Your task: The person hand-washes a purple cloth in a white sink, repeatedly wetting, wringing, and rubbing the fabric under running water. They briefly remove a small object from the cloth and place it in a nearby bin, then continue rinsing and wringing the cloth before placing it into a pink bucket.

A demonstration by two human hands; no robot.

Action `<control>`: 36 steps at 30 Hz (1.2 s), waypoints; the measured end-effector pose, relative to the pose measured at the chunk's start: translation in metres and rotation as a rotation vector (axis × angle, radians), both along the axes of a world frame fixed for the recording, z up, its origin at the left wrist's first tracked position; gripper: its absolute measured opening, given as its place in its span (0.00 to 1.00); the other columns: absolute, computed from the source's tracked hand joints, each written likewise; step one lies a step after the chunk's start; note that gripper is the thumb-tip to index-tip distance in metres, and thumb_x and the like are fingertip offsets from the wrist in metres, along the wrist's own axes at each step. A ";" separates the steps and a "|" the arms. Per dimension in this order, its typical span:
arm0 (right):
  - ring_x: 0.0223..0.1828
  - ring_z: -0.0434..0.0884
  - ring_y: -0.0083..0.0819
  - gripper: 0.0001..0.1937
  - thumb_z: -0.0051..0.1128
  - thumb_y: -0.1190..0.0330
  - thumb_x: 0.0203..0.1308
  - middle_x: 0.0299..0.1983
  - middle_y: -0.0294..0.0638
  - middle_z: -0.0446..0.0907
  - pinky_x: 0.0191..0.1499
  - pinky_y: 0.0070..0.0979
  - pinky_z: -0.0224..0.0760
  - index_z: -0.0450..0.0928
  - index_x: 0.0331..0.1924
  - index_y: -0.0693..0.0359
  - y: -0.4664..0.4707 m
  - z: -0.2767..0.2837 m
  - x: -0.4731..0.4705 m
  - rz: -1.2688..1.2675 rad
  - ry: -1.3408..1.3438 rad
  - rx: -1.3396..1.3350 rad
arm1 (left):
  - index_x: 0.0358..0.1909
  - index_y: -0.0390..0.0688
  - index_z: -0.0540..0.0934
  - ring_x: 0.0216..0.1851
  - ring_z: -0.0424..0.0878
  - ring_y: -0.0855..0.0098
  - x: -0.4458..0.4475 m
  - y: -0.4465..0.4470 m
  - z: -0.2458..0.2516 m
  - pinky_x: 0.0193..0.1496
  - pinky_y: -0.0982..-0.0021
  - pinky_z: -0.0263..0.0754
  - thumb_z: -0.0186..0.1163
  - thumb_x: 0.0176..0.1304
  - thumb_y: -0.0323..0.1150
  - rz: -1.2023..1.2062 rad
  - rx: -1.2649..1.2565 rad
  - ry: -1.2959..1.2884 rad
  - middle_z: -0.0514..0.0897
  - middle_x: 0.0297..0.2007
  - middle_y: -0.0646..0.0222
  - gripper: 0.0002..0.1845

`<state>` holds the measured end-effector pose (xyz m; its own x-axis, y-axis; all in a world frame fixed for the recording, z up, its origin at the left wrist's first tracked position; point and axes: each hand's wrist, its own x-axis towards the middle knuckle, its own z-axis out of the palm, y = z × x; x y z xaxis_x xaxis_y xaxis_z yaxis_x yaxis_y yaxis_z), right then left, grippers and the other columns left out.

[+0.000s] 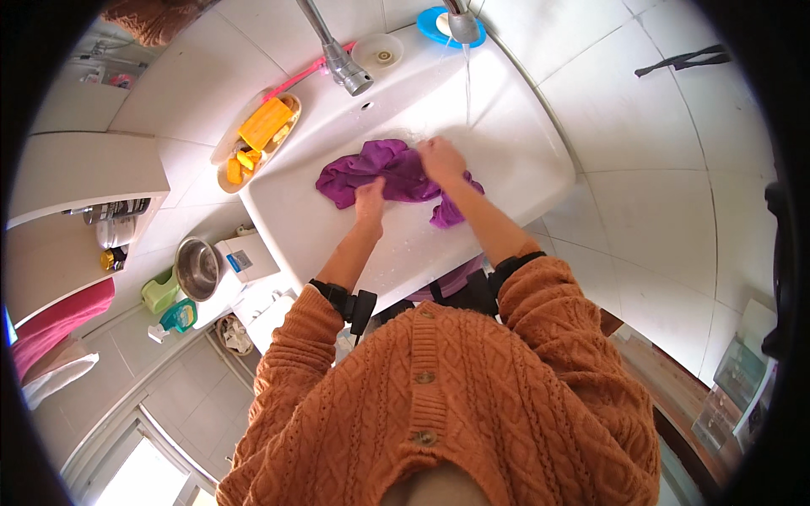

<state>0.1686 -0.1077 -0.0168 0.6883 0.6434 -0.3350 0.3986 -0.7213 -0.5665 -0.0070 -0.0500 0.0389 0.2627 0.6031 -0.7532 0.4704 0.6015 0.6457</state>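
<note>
A wet, crumpled purple cloth (395, 171) lies in the white ceramic sink (519, 158). My left hand (370, 201) grips its near edge, fingers curled at the fabric. On the cloth's right part, my right hand (441, 159) is closed like a fist, slightly blurred, with fabric showing on both sides of it. What is inside its fingers is partly hidden. A thin stream of water (467, 88) falls from the right metal tap (463, 28) into the basin behind my right hand.
A second metal spout (351, 73) hangs over the sink's back. Orange soap (266, 123) lies in a dish at the left corner, near a pink handle (304, 76). A blue soap dish (427, 25) sits behind the tap. At left are a metal bowl (198, 269) and spray bottle (180, 315).
</note>
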 end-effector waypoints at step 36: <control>0.46 0.79 0.21 0.22 0.61 0.57 0.61 0.46 0.35 0.82 0.51 0.22 0.70 0.78 0.53 0.64 -0.023 0.220 0.020 0.010 0.996 0.497 | 0.41 0.40 0.81 0.35 0.78 0.80 -0.025 0.061 0.133 0.43 0.76 0.70 0.60 0.65 0.36 -0.012 0.271 -0.725 0.83 0.33 0.75 0.10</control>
<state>0.1888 -0.1308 0.2031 0.2494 0.8635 -0.4383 -0.3901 -0.3247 -0.8616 -0.0321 0.0112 0.1721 0.6413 0.7359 -0.2173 -0.1205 0.3763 0.9186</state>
